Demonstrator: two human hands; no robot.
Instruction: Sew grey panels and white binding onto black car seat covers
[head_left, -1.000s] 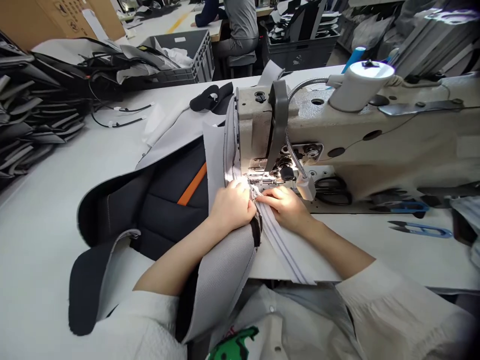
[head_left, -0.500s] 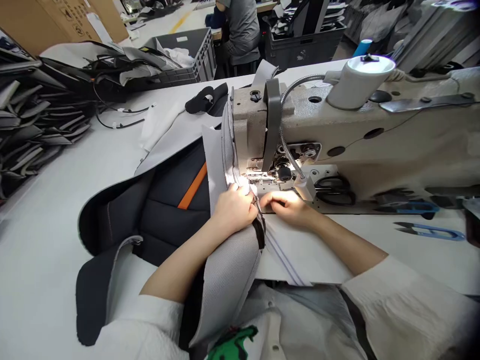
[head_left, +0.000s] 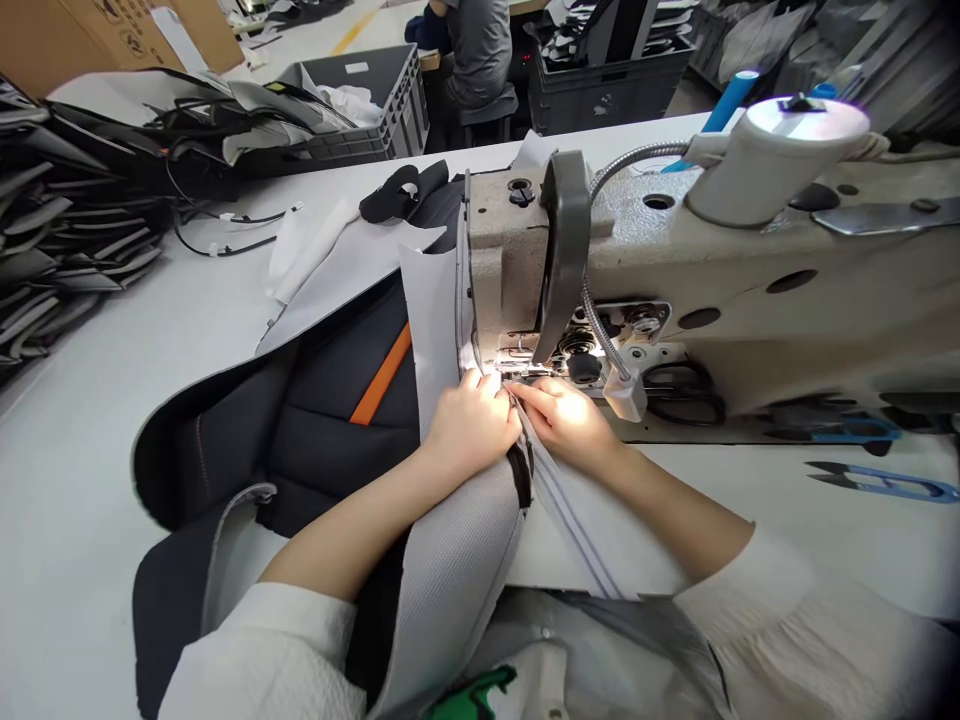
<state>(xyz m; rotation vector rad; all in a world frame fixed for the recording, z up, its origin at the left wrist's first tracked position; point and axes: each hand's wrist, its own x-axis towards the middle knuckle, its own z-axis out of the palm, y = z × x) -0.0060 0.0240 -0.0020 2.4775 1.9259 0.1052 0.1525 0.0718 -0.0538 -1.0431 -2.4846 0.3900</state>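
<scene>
My left hand (head_left: 474, 425) is closed on the edge of a seat cover, close under the lit needle area of a sewing machine (head_left: 517, 235). The seat cover (head_left: 349, 375) is dark padded fabric with an orange stripe and grey mesh side panels (head_left: 450, 550); part of it runs beneath my left forearm. Just right of my left hand, my right hand (head_left: 566, 420) pinches the upper end of a pale strip (head_left: 574, 525) with two darker lines, which trails down to the table's front edge. Fingers hide the exact spot where strip and cover meet.
Blue thread snips (head_left: 881, 482) and black-handled scissors (head_left: 684, 393) lie right of the needle. A white thread cone (head_left: 772, 165) tops the machine. Stacked fabric pieces (head_left: 67, 250) fill the left side. Behind the table stand grey crates (head_left: 607, 95) and a seated person (head_left: 480, 50).
My right hand has moved left and up against the seam, and its fingers now pinch the strip. My left hand keeps its hold. The view has shifted slightly.
</scene>
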